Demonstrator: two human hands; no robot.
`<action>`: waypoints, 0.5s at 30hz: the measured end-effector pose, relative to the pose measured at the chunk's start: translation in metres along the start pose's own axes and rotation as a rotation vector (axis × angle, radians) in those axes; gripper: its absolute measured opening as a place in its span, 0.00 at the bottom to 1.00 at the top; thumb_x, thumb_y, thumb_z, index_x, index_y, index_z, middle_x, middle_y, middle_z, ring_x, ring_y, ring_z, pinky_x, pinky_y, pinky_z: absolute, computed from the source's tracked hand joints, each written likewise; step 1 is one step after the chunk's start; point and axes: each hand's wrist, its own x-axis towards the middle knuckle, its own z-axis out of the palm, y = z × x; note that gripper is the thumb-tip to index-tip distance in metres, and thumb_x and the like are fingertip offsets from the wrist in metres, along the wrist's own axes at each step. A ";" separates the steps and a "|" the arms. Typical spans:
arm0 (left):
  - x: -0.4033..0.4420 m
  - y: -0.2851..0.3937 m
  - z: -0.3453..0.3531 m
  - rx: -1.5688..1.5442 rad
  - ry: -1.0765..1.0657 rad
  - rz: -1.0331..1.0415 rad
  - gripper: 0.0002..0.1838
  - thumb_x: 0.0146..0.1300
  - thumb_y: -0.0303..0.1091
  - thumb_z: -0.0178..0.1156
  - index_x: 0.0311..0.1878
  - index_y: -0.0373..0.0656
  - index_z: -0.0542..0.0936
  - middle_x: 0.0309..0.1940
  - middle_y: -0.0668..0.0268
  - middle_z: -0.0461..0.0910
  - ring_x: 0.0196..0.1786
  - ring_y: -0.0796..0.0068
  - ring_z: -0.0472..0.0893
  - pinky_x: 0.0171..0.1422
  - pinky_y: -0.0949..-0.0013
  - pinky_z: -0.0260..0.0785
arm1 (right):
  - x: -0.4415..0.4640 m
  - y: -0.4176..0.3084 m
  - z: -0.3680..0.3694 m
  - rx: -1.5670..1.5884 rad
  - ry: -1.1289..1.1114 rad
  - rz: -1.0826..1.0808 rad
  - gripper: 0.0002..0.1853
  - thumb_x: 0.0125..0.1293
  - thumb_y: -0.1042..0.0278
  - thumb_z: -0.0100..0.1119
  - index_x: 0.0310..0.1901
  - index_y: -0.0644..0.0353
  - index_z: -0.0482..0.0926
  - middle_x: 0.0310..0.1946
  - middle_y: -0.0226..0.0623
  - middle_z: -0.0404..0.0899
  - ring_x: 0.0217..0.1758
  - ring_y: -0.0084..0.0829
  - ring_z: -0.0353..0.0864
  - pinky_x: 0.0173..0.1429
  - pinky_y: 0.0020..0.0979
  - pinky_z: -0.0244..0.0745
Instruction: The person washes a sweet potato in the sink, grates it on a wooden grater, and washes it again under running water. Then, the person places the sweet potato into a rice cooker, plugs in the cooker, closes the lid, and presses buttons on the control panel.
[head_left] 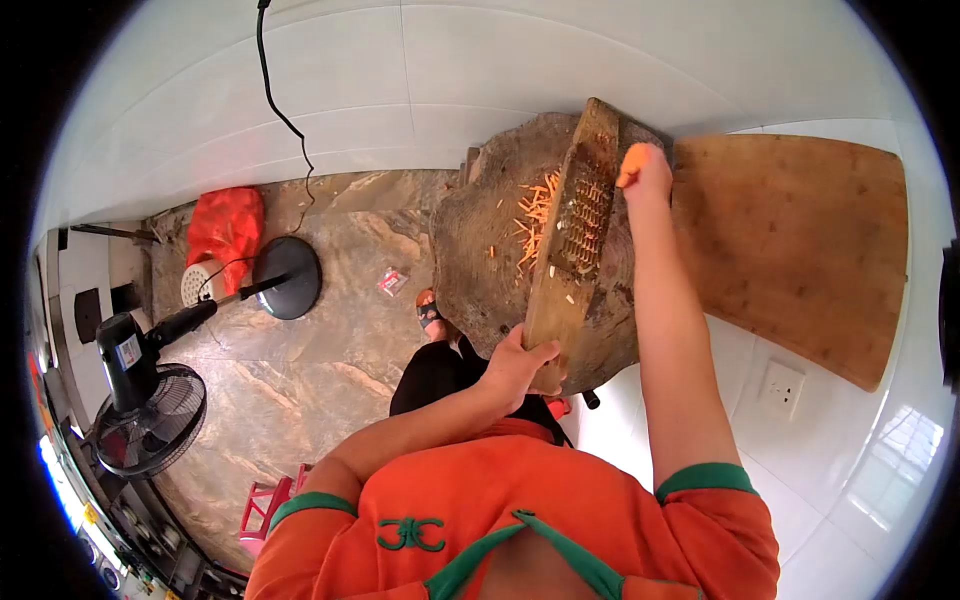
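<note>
On the round wooden surface [465, 235], grater [556, 300] runs near-to-far, far end angled right; left hand [516, 368] clamps its near end, right hand [651, 176] clutches orange piece [631, 164] just right of teeth [586, 222].

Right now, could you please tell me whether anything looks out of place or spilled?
A small packet lies loose on the floor, looking like dropped litter. The orange shreds lie on the wooden block by the grater, seemingly normal.

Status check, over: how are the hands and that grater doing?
Left hand gripping the wooden grater, near end. Right hand holding an orange piece beside it. Orange shreds on the round block. Nothing visibly in the way, over.
</note>
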 end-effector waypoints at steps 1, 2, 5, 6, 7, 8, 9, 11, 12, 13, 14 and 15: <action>0.002 -0.002 -0.002 -0.002 0.000 0.003 0.21 0.61 0.33 0.57 0.54 0.45 0.61 0.40 0.60 0.73 0.35 0.62 0.80 0.32 0.58 0.78 | -0.007 -0.013 -0.012 0.239 -0.147 0.156 0.16 0.64 0.62 0.45 0.46 0.66 0.68 0.38 0.45 0.73 0.39 0.39 0.75 0.39 0.31 0.74; 0.003 -0.004 -0.003 -0.001 -0.002 0.003 0.21 0.60 0.33 0.57 0.54 0.45 0.61 0.40 0.60 0.73 0.35 0.62 0.80 0.32 0.57 0.78 | -0.016 -0.020 -0.023 0.293 -0.172 0.201 0.16 0.65 0.60 0.42 0.45 0.65 0.68 0.38 0.44 0.72 0.38 0.38 0.75 0.39 0.32 0.76; 0.002 -0.004 -0.003 -0.001 -0.012 0.004 0.21 0.60 0.33 0.57 0.54 0.45 0.61 0.39 0.60 0.73 0.35 0.61 0.80 0.31 0.57 0.77 | -0.073 -0.045 -0.007 0.502 -0.074 0.241 0.16 0.66 0.59 0.43 0.43 0.66 0.69 0.37 0.45 0.72 0.37 0.38 0.76 0.39 0.32 0.77; 0.002 -0.003 -0.002 0.002 -0.017 0.004 0.21 0.60 0.33 0.57 0.54 0.45 0.61 0.39 0.60 0.73 0.35 0.61 0.80 0.31 0.57 0.77 | -0.080 -0.043 -0.010 0.533 -0.150 0.199 0.17 0.66 0.58 0.46 0.44 0.66 0.68 0.38 0.47 0.72 0.35 0.39 0.77 0.40 0.32 0.78; 0.002 -0.003 -0.003 0.005 -0.019 0.003 0.21 0.60 0.33 0.57 0.54 0.45 0.61 0.39 0.60 0.73 0.35 0.61 0.80 0.31 0.57 0.77 | -0.081 -0.041 -0.012 0.498 -0.200 0.186 0.17 0.66 0.59 0.47 0.45 0.66 0.68 0.39 0.47 0.72 0.36 0.39 0.77 0.41 0.32 0.78; 0.001 -0.002 -0.003 0.009 -0.019 0.002 0.21 0.60 0.33 0.57 0.54 0.44 0.61 0.39 0.60 0.73 0.35 0.61 0.80 0.31 0.57 0.77 | -0.082 -0.039 -0.014 0.463 -0.248 0.175 0.17 0.65 0.59 0.48 0.46 0.66 0.68 0.40 0.47 0.72 0.37 0.39 0.77 0.41 0.32 0.78; 0.000 -0.002 -0.003 0.005 -0.027 0.007 0.21 0.60 0.33 0.57 0.54 0.44 0.61 0.38 0.60 0.73 0.34 0.62 0.79 0.31 0.58 0.77 | -0.090 -0.039 -0.012 0.430 -0.296 0.164 0.17 0.65 0.59 0.50 0.46 0.66 0.68 0.40 0.47 0.72 0.37 0.39 0.77 0.42 0.32 0.78; -0.002 -0.001 -0.001 -0.006 -0.040 0.017 0.21 0.59 0.33 0.57 0.53 0.44 0.61 0.38 0.61 0.73 0.32 0.65 0.79 0.31 0.61 0.76 | -0.105 -0.035 -0.006 0.274 -0.231 0.080 0.17 0.64 0.65 0.52 0.50 0.65 0.67 0.42 0.45 0.72 0.39 0.37 0.78 0.43 0.33 0.78; -0.002 0.000 -0.001 0.002 -0.026 0.011 0.21 0.60 0.33 0.57 0.53 0.44 0.61 0.38 0.61 0.73 0.33 0.64 0.79 0.31 0.59 0.77 | -0.114 -0.032 -0.002 0.160 -0.219 -0.008 0.17 0.64 0.66 0.52 0.51 0.65 0.66 0.43 0.45 0.72 0.40 0.36 0.78 0.43 0.32 0.78; -0.002 0.001 0.000 0.007 -0.012 0.005 0.21 0.60 0.33 0.56 0.54 0.44 0.61 0.38 0.60 0.73 0.34 0.62 0.79 0.32 0.58 0.77 | -0.125 -0.030 0.004 0.043 -0.209 -0.094 0.17 0.64 0.67 0.53 0.52 0.65 0.66 0.43 0.45 0.72 0.41 0.36 0.78 0.43 0.32 0.78; -0.002 0.000 0.000 0.010 0.003 -0.003 0.21 0.61 0.33 0.56 0.54 0.45 0.61 0.38 0.60 0.73 0.34 0.61 0.80 0.32 0.57 0.78 | -0.141 -0.027 0.010 -0.073 -0.208 -0.175 0.23 0.63 0.68 0.54 0.57 0.66 0.62 0.47 0.44 0.71 0.47 0.39 0.76 0.49 0.34 0.74; -0.002 -0.001 0.000 0.011 0.000 -0.002 0.21 0.61 0.33 0.56 0.54 0.45 0.61 0.38 0.60 0.73 0.34 0.61 0.80 0.32 0.57 0.78 | -0.151 -0.019 0.012 -0.264 -0.194 -0.310 0.25 0.62 0.68 0.54 0.59 0.66 0.60 0.49 0.44 0.70 0.50 0.39 0.74 0.52 0.34 0.72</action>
